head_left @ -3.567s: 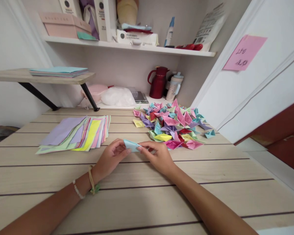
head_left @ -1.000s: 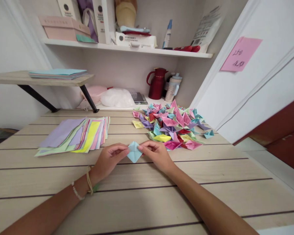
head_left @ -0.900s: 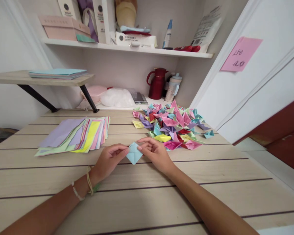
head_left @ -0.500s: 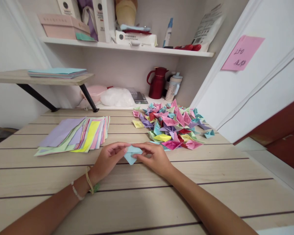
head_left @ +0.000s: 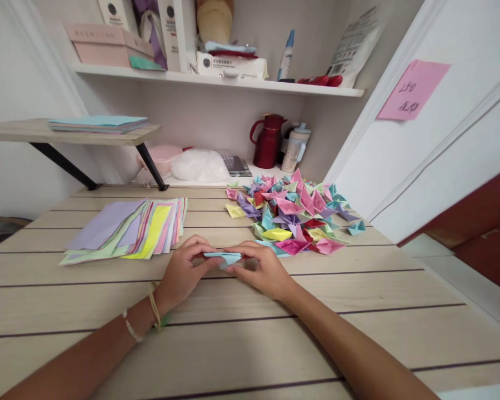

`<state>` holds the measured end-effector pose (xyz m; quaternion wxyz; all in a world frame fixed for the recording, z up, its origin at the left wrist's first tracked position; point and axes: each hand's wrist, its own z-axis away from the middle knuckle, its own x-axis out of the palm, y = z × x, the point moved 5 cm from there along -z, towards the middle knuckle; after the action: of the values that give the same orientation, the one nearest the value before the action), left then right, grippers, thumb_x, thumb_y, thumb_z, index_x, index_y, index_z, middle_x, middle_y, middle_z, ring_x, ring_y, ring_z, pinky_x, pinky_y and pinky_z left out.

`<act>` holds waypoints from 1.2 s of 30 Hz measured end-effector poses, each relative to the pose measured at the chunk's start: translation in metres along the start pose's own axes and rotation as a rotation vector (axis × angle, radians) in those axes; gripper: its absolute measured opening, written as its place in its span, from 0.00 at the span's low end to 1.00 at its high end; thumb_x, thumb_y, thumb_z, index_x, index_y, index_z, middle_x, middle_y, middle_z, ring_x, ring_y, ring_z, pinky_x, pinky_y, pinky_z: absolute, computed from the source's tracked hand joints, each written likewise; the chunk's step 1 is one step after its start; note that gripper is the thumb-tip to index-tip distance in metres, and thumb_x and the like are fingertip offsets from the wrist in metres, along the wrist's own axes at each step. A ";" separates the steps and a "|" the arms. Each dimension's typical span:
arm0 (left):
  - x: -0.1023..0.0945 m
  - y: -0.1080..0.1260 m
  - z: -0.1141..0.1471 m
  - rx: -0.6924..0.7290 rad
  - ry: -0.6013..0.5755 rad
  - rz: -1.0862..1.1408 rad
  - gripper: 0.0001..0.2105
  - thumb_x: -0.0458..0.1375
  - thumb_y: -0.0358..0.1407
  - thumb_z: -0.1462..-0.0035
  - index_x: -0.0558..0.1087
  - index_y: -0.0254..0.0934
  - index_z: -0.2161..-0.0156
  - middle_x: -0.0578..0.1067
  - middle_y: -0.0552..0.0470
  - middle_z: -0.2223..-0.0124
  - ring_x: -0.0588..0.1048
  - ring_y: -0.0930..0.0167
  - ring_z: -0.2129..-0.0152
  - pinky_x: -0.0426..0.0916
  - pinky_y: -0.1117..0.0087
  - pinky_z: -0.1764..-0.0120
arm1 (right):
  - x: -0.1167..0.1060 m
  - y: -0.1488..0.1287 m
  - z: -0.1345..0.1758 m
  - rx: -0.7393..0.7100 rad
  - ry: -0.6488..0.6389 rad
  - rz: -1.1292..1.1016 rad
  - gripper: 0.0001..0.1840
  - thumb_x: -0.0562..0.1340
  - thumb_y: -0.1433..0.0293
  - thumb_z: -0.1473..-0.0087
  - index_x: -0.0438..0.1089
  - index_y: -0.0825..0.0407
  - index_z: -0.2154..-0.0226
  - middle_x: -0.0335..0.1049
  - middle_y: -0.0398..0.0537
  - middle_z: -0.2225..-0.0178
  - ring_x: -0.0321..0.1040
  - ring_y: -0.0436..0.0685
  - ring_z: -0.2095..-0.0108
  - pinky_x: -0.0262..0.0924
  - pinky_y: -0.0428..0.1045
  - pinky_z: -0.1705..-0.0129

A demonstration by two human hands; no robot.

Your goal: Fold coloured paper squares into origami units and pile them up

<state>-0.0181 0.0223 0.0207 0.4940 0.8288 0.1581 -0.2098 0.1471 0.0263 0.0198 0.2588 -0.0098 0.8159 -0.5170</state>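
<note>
A small folded piece of light blue paper (head_left: pixel 224 258) is held between both hands, just above the wooden table (head_left: pixel 241 333). My left hand (head_left: pixel 188 265) pinches its left side, thumb in front and fingers behind. On the other side, my right hand (head_left: pixel 261 266) grips the right end the same way. The paper's top edge lies nearly level, with a short point hanging below it. Beyond my right hand lies a heap of folded paper boats (head_left: pixel 295 214) in many colours. Left of my left hand, a fanned stack of coloured paper sheets (head_left: pixel 120 230) rests on the table.
A small raised shelf (head_left: pixel 8 130) on black legs holds a stack of light blue paper (head_left: pixel 98 122). At the back stand a red jug (head_left: pixel 268 141) and a speckled tumbler (head_left: pixel 295 149), beside a white plastic bag (head_left: pixel 200 165). A pink note (head_left: pixel 413 89) hangs on the right.
The blue paper has tilted: its front face, a downward-pointing triangle before, now shows as a thin, flatter shape. Both hands have kept their grip and shifted only slightly.
</note>
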 end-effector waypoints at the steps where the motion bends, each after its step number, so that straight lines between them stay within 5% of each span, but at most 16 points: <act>1: 0.000 0.001 0.000 0.015 0.010 -0.019 0.05 0.60 0.37 0.50 0.76 0.39 0.68 0.68 0.52 0.68 0.70 0.71 0.69 0.66 0.71 0.65 | -0.001 -0.002 0.000 -0.016 0.002 0.037 0.18 0.65 0.65 0.54 0.72 0.50 0.58 0.72 0.50 0.65 0.68 0.54 0.66 0.62 0.48 0.65; 8: 0.010 -0.001 0.003 -0.044 -0.117 0.110 0.06 0.57 0.36 0.47 0.72 0.38 0.64 0.72 0.51 0.66 0.71 0.71 0.68 0.67 0.71 0.66 | -0.005 -0.006 0.001 -0.081 0.057 0.155 0.10 0.63 0.68 0.52 0.75 0.51 0.65 0.73 0.48 0.71 0.67 0.52 0.72 0.59 0.46 0.69; 13: 0.015 -0.009 0.005 -0.170 -0.165 0.275 0.09 0.57 0.38 0.48 0.69 0.36 0.62 0.74 0.51 0.66 0.74 0.70 0.69 0.70 0.70 0.66 | -0.004 0.005 0.000 0.073 0.081 -0.100 0.12 0.63 0.66 0.52 0.72 0.53 0.63 0.67 0.42 0.78 0.61 0.48 0.78 0.55 0.43 0.76; 18: 0.010 -0.003 0.005 -0.097 -0.077 0.107 0.10 0.59 0.38 0.49 0.72 0.37 0.61 0.75 0.50 0.62 0.74 0.70 0.66 0.72 0.71 0.64 | 0.005 0.018 0.000 0.222 0.065 -0.454 0.26 0.68 0.67 0.61 0.65 0.52 0.57 0.68 0.40 0.77 0.63 0.47 0.78 0.57 0.43 0.74; 24: 0.012 0.001 0.008 -0.029 -0.077 0.035 0.16 0.58 0.37 0.47 0.71 0.40 0.52 0.75 0.50 0.53 0.75 0.71 0.64 0.72 0.72 0.61 | 0.000 0.020 -0.001 0.173 0.197 -0.433 0.24 0.66 0.70 0.58 0.62 0.51 0.56 0.69 0.41 0.74 0.67 0.50 0.72 0.60 0.45 0.70; 36: 0.009 0.009 0.006 0.063 -0.037 -0.113 0.08 0.56 0.35 0.46 0.75 0.39 0.61 0.77 0.51 0.66 0.74 0.72 0.71 0.69 0.74 0.68 | 0.008 0.020 -0.001 0.177 0.132 -0.575 0.27 0.67 0.71 0.59 0.62 0.49 0.54 0.69 0.44 0.68 0.67 0.49 0.70 0.62 0.45 0.68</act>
<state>-0.0075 0.0128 0.0207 0.4580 0.8297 0.1887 -0.2575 0.1451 0.0343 0.0002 0.0480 -0.1842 0.7464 -0.6377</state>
